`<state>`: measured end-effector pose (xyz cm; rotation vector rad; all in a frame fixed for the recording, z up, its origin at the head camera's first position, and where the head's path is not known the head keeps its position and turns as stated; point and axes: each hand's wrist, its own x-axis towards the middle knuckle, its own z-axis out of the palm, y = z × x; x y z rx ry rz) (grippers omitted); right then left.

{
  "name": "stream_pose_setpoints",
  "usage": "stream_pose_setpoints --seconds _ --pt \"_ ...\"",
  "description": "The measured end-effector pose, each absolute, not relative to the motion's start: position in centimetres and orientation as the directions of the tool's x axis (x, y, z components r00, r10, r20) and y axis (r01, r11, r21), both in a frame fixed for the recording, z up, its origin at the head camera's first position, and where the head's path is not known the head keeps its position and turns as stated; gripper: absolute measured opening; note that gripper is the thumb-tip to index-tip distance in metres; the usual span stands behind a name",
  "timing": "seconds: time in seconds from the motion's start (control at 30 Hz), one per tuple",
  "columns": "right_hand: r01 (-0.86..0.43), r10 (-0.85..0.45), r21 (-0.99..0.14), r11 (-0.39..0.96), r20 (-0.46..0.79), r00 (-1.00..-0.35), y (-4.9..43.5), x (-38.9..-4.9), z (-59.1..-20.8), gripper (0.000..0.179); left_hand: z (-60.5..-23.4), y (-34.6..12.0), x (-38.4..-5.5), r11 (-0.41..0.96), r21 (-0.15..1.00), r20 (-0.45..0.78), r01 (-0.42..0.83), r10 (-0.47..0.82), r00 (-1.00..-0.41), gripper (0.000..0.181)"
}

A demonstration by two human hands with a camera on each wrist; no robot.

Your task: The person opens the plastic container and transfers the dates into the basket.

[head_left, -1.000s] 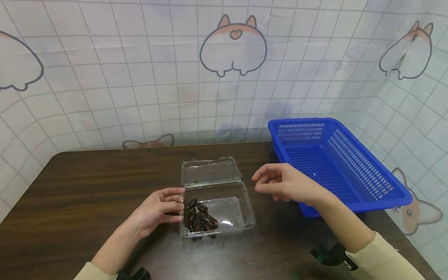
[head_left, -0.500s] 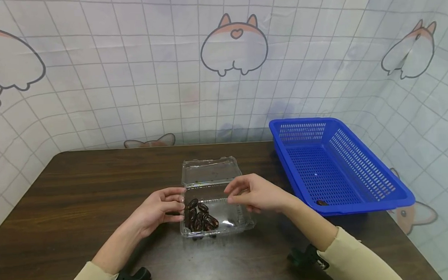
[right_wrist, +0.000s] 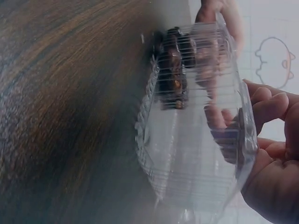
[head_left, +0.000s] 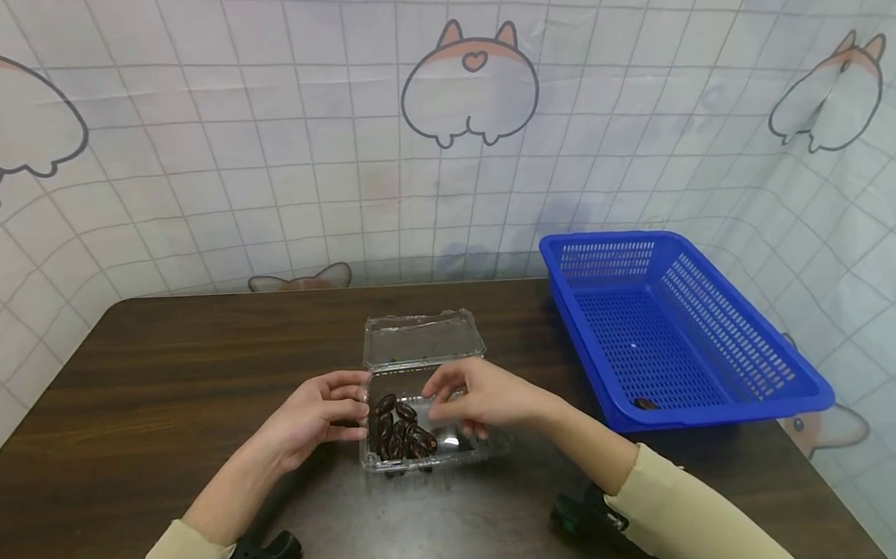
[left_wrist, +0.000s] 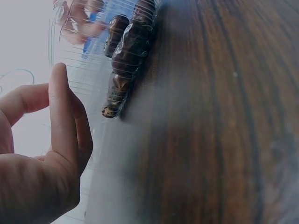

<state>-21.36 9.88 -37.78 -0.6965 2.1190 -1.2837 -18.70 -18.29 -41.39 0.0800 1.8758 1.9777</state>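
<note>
Tabletop (head_left: 196, 357) carries everything; take the clear box (head_left: 459, 460) as the clock's centre, seen from the head. At nine o'clock, the left hand (head_left: 322, 414) rests straight, relaxed fingers on the box's side, grasping nothing, probably to steady its light plastic. Dates (head_left: 397, 430) lie bunched inside, towards eight o'clock. The lid (head_left: 424, 339) is folded back at twelve, leaving the top open. Over the three o'clock side, the right hand (head_left: 486, 391) hangs released, fingers loosely bent, hiding part of the box. Its forearm (head_left: 586, 442) crosses before the blue basket (head_left: 634, 334), between two and three o'clock, whose raised wall borders a single date (head_left: 645, 404) near its six o'clock edge.
</note>
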Motion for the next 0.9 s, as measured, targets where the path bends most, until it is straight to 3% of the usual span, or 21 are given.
stream_pose_setpoints --seconds 0.9 --pt "-0.190 -0.662 -0.818 0.543 -0.278 -0.696 7.9 -21.8 -39.2 0.025 -41.4 -18.3 -19.1 -0.009 0.967 -0.235 -0.253 0.339 -0.911 0.057"
